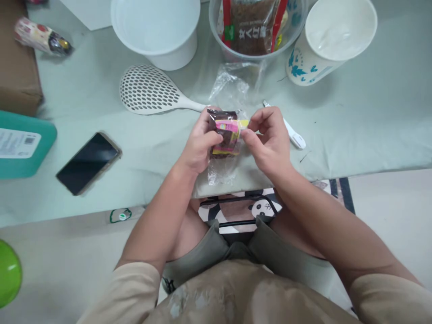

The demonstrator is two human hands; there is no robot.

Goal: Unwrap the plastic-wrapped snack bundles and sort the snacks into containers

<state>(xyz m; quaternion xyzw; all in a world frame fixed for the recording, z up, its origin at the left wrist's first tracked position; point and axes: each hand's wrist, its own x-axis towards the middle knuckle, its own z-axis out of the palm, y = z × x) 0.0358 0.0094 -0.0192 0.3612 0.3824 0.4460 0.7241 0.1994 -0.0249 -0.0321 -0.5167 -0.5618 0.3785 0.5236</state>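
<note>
In the middle of the head view, my left hand (200, 143) grips a small dark brown packaged snack (224, 143) with a pink and yellow label, its thumb pressed on the front. Crinkled clear plastic wrap (232, 83) spreads above and below the snack. At its right edge, my right hand (270, 139) is closed in a pinch on the label's yellow and white end; whether it also grips the wrap I cannot tell. A white slotted skimmer (151, 92) lies to the left, its handle end hidden behind my left hand. Nail clippers (295, 135) rest just right of my right hand.
Along the back stand a white tub (173, 47), a clear bowl (219, 38) holding a brown and red packet (251, 29), and a paper bucket (303, 67). At left are a phone (89, 163), a teal container (43, 148), a wrapped item (42, 37) and a cardboard box (20, 81).
</note>
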